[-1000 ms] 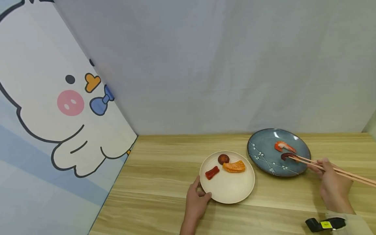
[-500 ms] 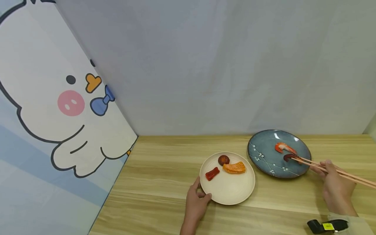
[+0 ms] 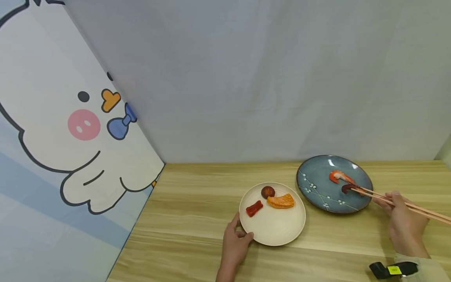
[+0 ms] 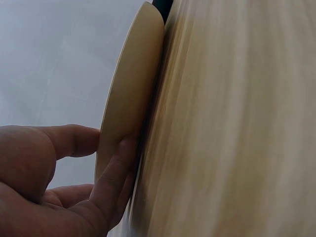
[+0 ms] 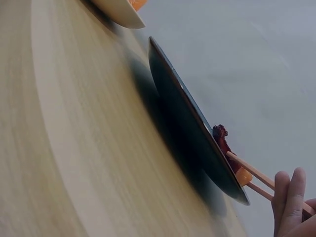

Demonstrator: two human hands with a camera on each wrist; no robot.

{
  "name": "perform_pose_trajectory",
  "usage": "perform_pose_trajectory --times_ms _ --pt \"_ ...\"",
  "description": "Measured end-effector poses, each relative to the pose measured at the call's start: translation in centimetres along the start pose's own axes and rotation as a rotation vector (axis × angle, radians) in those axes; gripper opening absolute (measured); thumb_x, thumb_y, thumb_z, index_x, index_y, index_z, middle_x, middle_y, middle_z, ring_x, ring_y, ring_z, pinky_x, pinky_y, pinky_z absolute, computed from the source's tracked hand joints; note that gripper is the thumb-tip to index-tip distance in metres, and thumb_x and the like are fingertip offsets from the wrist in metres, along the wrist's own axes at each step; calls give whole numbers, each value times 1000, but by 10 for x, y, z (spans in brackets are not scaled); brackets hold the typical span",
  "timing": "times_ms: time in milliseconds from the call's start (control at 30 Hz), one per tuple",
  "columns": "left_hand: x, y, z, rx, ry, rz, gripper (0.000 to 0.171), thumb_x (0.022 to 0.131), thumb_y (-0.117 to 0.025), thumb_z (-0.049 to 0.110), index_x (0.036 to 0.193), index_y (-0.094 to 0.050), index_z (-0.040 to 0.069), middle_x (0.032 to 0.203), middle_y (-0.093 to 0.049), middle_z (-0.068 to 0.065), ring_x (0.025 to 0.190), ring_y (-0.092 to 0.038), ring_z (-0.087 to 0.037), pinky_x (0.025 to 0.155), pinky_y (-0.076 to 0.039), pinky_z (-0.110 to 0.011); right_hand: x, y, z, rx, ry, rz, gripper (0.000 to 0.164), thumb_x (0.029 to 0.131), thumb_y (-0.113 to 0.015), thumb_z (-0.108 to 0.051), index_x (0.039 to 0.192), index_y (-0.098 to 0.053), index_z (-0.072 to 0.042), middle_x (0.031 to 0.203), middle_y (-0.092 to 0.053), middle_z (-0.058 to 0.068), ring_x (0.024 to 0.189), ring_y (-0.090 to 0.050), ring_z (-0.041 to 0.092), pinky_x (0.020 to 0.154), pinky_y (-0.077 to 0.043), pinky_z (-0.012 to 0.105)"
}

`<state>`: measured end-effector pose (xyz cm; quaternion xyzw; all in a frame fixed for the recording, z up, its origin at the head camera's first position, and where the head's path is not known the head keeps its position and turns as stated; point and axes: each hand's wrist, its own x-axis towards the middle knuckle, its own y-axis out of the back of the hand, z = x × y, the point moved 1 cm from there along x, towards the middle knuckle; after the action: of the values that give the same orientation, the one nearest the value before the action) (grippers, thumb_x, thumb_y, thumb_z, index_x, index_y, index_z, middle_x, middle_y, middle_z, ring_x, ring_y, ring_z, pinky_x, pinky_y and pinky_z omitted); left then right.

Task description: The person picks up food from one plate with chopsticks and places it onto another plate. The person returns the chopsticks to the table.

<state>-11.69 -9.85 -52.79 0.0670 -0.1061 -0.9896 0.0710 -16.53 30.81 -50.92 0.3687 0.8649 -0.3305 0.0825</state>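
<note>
My left hand (image 3: 236,244) grips the near left rim of a cream plate (image 3: 276,231); in the left wrist view the thumb is at the rim and fingers lie against the plate's outer wall (image 4: 133,74). On that plate lie an orange salmon-like slice (image 3: 281,201), a round brown mushroom-like piece (image 3: 267,192) and a small red piece (image 3: 254,208). My right hand (image 3: 406,223) holds a pair of wooden chopsticks (image 3: 398,203). Their tips meet a dark red curled piece like an octopus tentacle (image 3: 347,188) on the blue plate (image 3: 317,196), beside a red-and-white shrimp (image 3: 340,176).
Both plates stand on a wood-grain table (image 3: 186,211), the blue one behind and to the right. A pale grey cloth backdrop (image 3: 246,86) rises behind. On the left is a panel with a cartoon figure (image 3: 49,109). A black strap (image 3: 394,270) circles the right wrist.
My right hand and the chopsticks have shifted slightly right, and the dark red curled piece has slid a little right on the blue plate. The left hand stays at the cream plate.
</note>
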Motion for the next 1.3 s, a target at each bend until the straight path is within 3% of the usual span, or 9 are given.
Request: perform_pose_trajectory --times_ms 233,400,767,1133,1300 --pt "0 -1 0 -1 4 10 78 85 -74 -10 156 -41 -12 134 -59 -23 87 -64 -17 64 -55 -18 0 -1 1 -53 16 14 15 107 -61 -16 101 -72 -8 85 -71 -3 65 -76 8 86 -54 8" --pt "0 -1 0 1 2 14 78 85 -75 -9 156 -41 -11 133 -59 -22 87 -65 -17 64 -55 -18 0 0 0 8 20 13 16 105 -62 -9 97 -75 -5 83 -72 0 62 -76 14 71 -62 13" --pt "0 -1 0 -1 -6 6 79 84 -74 -9 155 -41 -12 130 -58 -21 87 -67 -18 64 -55 -18 0 0 1 -65 38 16 22 105 -62 -7 92 -79 -7 80 -74 -1 62 -76 11 66 -62 14" --pt "1 -1 0 -8 -11 2 78 83 -74 -10 155 -42 -12 128 -60 -22 86 -66 -18 64 -55 -18 -5 -3 1 -54 35 -3 23 105 -62 -8 89 -78 -8 79 -74 -1 61 -75 11 64 -63 16" --pt "1 0 0 -27 -7 -4 80 82 -74 -11 155 -41 -12 130 -62 -24 84 -66 -18 64 -56 -19 -4 -5 5 -80 76 -26 22 105 -63 -7 89 -79 -7 78 -75 0 61 -75 10 65 -63 16"
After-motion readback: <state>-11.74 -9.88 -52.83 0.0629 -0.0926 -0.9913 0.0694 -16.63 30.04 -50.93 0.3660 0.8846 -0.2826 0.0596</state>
